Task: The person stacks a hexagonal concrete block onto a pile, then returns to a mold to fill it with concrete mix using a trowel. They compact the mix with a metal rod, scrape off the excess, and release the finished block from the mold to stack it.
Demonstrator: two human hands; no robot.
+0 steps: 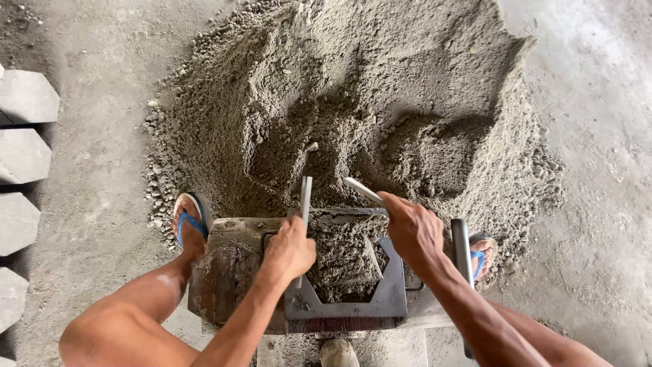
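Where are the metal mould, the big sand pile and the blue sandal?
metal mould point(390, 299): head view, on its dark front plate.
sand pile point(380, 88): head view, on the middle of the heap.
blue sandal point(192, 216): head view, on its strap by the toes.

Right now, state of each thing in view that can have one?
metal mould: hexagonal cavity partly filled with grey mix
left hand: closed on flat bar
right hand: closed on pale tool
mix pile: loose, scooped hollow
moulded blocks: set out in a row on floor
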